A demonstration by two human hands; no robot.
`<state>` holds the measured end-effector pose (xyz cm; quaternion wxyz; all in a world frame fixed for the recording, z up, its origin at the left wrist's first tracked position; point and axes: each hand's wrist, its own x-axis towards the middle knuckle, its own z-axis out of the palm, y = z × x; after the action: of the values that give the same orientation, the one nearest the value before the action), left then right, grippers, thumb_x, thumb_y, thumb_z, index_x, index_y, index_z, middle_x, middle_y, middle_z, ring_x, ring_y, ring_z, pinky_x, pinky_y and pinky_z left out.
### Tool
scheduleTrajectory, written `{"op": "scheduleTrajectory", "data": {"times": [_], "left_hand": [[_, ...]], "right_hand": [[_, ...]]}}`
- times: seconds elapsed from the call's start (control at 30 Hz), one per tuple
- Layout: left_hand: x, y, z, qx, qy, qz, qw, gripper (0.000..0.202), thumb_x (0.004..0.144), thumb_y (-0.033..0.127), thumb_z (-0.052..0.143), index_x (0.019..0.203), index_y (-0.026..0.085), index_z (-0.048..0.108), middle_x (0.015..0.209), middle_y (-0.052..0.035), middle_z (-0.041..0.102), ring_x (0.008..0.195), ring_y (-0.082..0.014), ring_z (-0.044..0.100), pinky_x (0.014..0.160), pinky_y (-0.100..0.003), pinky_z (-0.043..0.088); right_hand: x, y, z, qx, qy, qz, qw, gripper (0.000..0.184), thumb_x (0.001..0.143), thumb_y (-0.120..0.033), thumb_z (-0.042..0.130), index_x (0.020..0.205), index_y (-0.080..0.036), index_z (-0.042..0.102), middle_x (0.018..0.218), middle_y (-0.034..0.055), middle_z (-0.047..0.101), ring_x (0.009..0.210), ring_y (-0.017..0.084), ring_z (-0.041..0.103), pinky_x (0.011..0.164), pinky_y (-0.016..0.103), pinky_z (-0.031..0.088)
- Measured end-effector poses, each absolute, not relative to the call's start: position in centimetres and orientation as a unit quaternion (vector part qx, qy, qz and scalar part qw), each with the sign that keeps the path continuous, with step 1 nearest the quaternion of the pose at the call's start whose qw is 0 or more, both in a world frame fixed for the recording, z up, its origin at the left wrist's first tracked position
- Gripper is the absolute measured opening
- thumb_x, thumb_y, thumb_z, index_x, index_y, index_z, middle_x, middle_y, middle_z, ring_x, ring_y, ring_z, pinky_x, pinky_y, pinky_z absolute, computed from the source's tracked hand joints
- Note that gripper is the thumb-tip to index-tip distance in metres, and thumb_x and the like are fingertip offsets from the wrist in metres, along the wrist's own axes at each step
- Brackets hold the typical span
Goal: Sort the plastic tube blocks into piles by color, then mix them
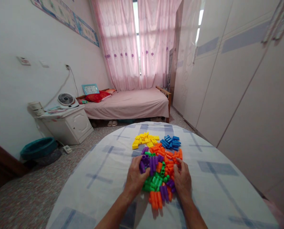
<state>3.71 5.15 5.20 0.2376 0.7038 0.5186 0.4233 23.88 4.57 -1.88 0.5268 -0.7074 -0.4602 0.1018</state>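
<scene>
A heap of small plastic tube-shaped building pieces lies on the table between my hands. My left hand (135,175) curls around purple pieces (152,164) on the heap's left side, thumb in front and fingertips hidden behind them. At the right edge, my right hand (183,178) rests against orange pieces (170,168), its thumb and index finger apart; no piece shows clearly in its grasp. Green pieces (155,182) lie in the middle. Nearest me is a row of orange pieces (155,200) beside two purple ones (164,193).
Yellow pieces (145,140) and blue pieces (171,142) form separate piles behind the heap. The round table (101,197) has a checked cloth. Beyond it are a bed (132,103), a white cabinet (68,124) with a fan (67,99), a bin (38,149) and a wardrobe (246,111).
</scene>
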Motion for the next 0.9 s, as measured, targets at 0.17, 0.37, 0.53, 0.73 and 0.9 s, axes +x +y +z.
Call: {"op": "scheduleTrajectory", "data": {"times": [0.17, 0.37, 0.53, 0.73, 0.9], "left_hand": [[5.8, 7.3, 6.4, 0.801, 0.444, 0.323, 0.238, 0.083, 0.062, 0.040, 0.075, 0.136, 0.019, 0.043, 0.139, -0.0124, 0.046, 0.131, -0.0300, 0.040, 0.110, -0.045, 0.032], [5.1, 17.5, 6.5, 0.803, 0.532, 0.245, 0.109, 0.053, 0.087, 0.045, 0.047, 0.132, 0.016, 0.049, 0.138, -0.0116, 0.049, 0.131, -0.0223, 0.041, 0.111, -0.035, 0.031], [6.4, 26.4, 6.7, 0.791, 0.589, 0.143, 0.083, 0.063, 0.086, 0.059, 0.039, 0.135, 0.020, 0.044, 0.145, -0.0151, 0.038, 0.136, -0.0310, 0.030, 0.108, -0.049, 0.029], [9.3, 30.8, 5.3, 0.805, 0.574, 0.052, 0.144, 0.081, 0.069, 0.076, 0.047, 0.132, 0.025, 0.048, 0.138, -0.0170, 0.047, 0.125, -0.0368, 0.045, 0.096, -0.053, 0.039], [9.9, 29.8, 5.0, 0.836, 0.528, 0.039, 0.145, 0.065, 0.062, 0.065, 0.061, 0.114, 0.026, 0.063, 0.122, -0.0135, 0.056, 0.113, -0.0344, 0.053, 0.092, -0.046, 0.043]], "right_hand": [[23.9, 4.3, -1.8, -0.702, -0.450, 0.125, 0.538, 0.042, 0.083, -0.041, 0.039, 0.112, -0.017, 0.056, 0.111, 0.0100, 0.058, 0.104, 0.024, 0.055, 0.093, 0.037, 0.042], [23.9, 4.1, -2.2, -0.704, -0.435, 0.151, 0.540, 0.042, 0.083, -0.045, 0.040, 0.113, -0.019, 0.055, 0.116, 0.0088, 0.058, 0.105, 0.024, 0.056, 0.091, 0.037, 0.044], [24.5, 4.4, -3.5, -0.703, -0.437, 0.144, 0.541, 0.046, 0.082, -0.049, 0.043, 0.113, -0.018, 0.057, 0.115, 0.0107, 0.060, 0.103, 0.025, 0.058, 0.085, 0.036, 0.048], [24.3, 4.7, -4.8, -0.686, -0.414, 0.131, 0.584, 0.043, 0.085, -0.048, 0.042, 0.113, -0.018, 0.054, 0.115, 0.0132, 0.059, 0.098, 0.024, 0.060, 0.073, 0.033, 0.051], [23.9, 4.6, -4.4, -0.692, -0.411, 0.131, 0.579, 0.041, 0.085, -0.049, 0.042, 0.110, -0.019, 0.055, 0.115, 0.0129, 0.059, 0.097, 0.026, 0.060, 0.071, 0.034, 0.051]]}}
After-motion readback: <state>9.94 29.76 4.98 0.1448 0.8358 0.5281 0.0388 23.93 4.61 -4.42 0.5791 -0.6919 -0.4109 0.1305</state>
